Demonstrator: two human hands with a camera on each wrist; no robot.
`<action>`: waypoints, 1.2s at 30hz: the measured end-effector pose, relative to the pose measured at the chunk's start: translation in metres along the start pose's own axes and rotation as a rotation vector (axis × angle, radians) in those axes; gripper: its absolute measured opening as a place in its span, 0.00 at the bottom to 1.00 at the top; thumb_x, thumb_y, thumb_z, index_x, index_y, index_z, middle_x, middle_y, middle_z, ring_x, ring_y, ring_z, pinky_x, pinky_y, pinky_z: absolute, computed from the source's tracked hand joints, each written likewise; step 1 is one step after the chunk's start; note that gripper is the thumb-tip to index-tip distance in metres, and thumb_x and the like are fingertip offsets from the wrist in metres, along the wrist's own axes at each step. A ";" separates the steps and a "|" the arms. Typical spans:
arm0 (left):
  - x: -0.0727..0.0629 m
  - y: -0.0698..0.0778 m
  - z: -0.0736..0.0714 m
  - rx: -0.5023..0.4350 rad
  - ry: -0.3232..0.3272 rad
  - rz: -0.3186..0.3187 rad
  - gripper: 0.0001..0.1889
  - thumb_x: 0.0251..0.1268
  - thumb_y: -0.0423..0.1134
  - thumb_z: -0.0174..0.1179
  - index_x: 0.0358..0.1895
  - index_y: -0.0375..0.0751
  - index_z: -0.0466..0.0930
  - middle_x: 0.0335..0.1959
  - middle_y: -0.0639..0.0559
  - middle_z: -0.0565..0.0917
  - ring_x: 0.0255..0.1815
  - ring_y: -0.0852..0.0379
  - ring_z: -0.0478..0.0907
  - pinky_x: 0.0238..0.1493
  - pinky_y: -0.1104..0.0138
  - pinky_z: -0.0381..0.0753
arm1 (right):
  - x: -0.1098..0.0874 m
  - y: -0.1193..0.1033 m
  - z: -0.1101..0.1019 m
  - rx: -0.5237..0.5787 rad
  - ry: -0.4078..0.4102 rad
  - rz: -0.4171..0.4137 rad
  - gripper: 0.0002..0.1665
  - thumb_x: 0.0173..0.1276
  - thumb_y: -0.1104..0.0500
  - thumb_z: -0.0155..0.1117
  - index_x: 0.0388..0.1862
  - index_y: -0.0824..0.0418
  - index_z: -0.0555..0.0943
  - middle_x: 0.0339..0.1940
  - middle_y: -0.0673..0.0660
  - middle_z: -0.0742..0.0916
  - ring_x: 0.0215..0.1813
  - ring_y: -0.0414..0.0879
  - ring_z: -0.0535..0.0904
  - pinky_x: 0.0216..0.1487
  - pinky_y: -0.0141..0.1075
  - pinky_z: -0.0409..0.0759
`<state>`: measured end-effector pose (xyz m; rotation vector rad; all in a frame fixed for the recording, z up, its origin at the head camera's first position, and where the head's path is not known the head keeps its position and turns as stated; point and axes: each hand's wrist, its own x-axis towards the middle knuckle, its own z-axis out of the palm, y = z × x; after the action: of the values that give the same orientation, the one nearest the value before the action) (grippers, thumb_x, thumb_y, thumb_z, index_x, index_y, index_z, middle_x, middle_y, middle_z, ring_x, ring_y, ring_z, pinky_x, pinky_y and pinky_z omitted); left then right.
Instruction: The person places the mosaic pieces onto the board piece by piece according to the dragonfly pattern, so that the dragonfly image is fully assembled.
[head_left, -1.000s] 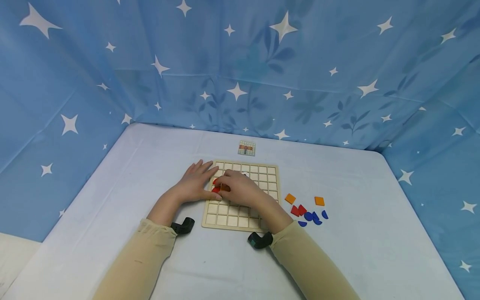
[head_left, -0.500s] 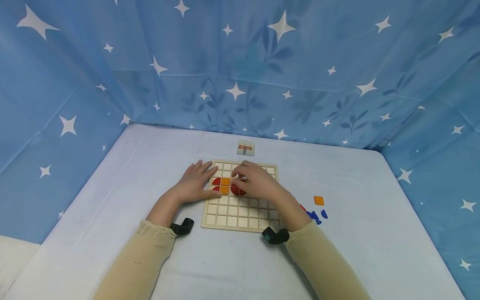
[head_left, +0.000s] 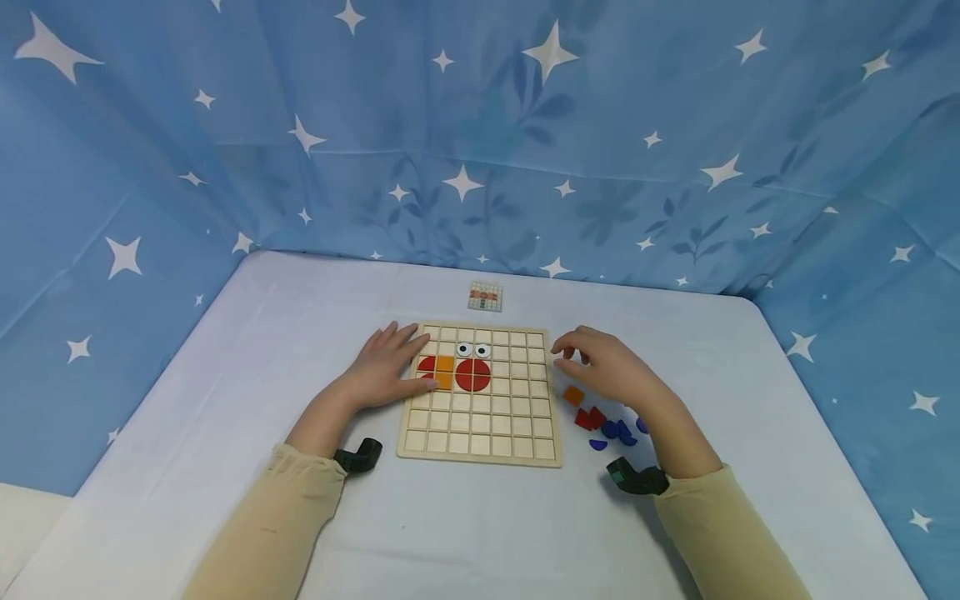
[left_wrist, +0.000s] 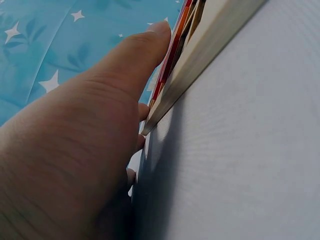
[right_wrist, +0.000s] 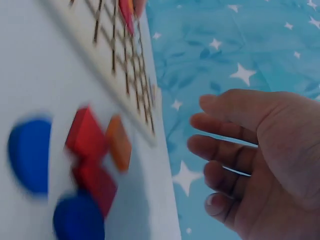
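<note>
A wooden grid board (head_left: 480, 459) lies on the white table. My left hand (head_left: 378, 371) rests on its left edge, fingers spread, thumb beside the red quarter pieces (head_left: 427, 364) and two orange squares (head_left: 444, 381). A red disc of quarter pieces (head_left: 473, 375) sits in the grid's middle, below two eye pieces (head_left: 473, 350). Off the board's right edge, my right hand (head_left: 611, 367) hovers with loosely bent fingers and nothing between them. Below it lie an orange square (head_left: 573, 396), red quarter pieces (head_left: 589, 418) and blue rounded pieces (head_left: 611, 429).
A small pattern card (head_left: 485, 297) lies behind the board. A blue starry curtain (head_left: 480, 133) stands along the table's back and sides. Black wrist cameras (head_left: 636, 477) sit on both wrists.
My right hand has moved right, from the red pieces mid-board to above the loose pieces, uncovering the eyes and the red disc. My left hand stays on the board's edge.
</note>
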<state>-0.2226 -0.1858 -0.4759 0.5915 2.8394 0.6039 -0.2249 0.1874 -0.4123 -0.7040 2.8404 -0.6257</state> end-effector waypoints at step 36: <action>0.000 0.001 0.001 -0.007 0.017 0.004 0.45 0.63 0.68 0.57 0.79 0.50 0.55 0.81 0.45 0.51 0.82 0.38 0.38 0.80 0.43 0.37 | -0.023 0.034 0.019 0.005 -0.123 0.062 0.12 0.64 0.54 0.69 0.45 0.54 0.80 0.44 0.50 0.79 0.42 0.44 0.74 0.44 0.37 0.79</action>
<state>-0.2217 -0.1849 -0.4764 0.5939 2.8514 0.6216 -0.2139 0.2185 -0.4434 -0.6283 2.7351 -0.5600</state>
